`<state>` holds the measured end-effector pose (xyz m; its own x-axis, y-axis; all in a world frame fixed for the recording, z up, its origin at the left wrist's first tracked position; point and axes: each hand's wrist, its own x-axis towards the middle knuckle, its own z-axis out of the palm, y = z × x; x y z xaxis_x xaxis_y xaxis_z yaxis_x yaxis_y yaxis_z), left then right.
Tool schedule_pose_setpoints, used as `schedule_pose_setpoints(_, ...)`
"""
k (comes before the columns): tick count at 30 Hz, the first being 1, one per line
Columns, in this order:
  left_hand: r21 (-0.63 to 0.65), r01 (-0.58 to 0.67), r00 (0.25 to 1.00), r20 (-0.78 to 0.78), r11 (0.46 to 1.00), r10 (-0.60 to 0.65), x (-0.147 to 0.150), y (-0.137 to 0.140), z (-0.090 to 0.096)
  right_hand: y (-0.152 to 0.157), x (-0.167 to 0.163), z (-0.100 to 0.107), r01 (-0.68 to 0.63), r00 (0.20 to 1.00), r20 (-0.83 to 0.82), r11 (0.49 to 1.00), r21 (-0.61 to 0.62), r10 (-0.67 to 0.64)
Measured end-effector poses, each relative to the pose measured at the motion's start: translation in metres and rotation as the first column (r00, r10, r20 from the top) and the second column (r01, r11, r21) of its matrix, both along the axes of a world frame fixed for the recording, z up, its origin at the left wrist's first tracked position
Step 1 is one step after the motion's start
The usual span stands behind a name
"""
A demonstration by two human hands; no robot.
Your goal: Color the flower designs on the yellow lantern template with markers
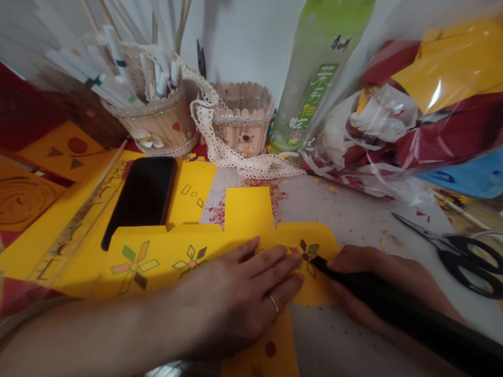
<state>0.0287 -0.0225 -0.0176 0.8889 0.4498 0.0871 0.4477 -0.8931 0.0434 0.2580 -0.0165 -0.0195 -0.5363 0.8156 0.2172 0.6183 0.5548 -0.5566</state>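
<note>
A yellow cardstock cutout (246, 208) with tabs lies in front of me, bearing flower shapes with coloured petals. My left hand (255, 287), with a ring on one finger, rests flat across its middle, fingers stretched out. Close to the right-hand flower (306, 250), my right hand (361, 272) grips a long black pen-like tool (387, 299). The tool's tip meets or hovers just over that flower; I cannot tell which. Its exact kind is unclear. Part of the cutout is hidden beneath my left hand and forearm.
Behind stand a craft-stick basket of markers (154, 126), a smaller basket (243, 128) with lace trim (259, 166), and a green bottle (314, 82). A phone (142, 192) and a clear ruler (81, 222) lie left. Scissors (455, 253) and a plastic bag of paper (430, 111) are right.
</note>
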Motion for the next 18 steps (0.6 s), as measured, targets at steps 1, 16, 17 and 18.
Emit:
schedule_pose_setpoints(1, -0.002, -0.003, 1.0, -0.004, 1.0, 0.003, 0.0001, 0.0002, 0.0, -0.0005, 0.0, 0.0005, 0.006, 1.0, 0.004, 1.0, -0.022, -0.006)
schedule_pose_setpoints(16, 0.022, -0.013, 0.999, -0.039, 1.0, 0.014, -0.0021, -0.0007, -0.0018, 0.0026, 0.0009, 0.0036, -0.05, 0.997, -0.058, 0.997, -0.052, 0.047)
schedule_pose_setpoints(17, 0.029, -0.015, 0.999, -0.032, 0.999, 0.016, -0.002, -0.0004, -0.0018, 0.0028, 0.0013, 0.0032, -0.058, 0.997, -0.053, 0.997, -0.049, 0.055)
schedule_pose_setpoints(18, 0.035, -0.015, 1.0, -0.026, 0.999, 0.016, -0.002, -0.0001, -0.0018, 0.003, 0.0017, 0.003, -0.065, 0.997, -0.044, 0.997, -0.05, 0.062)
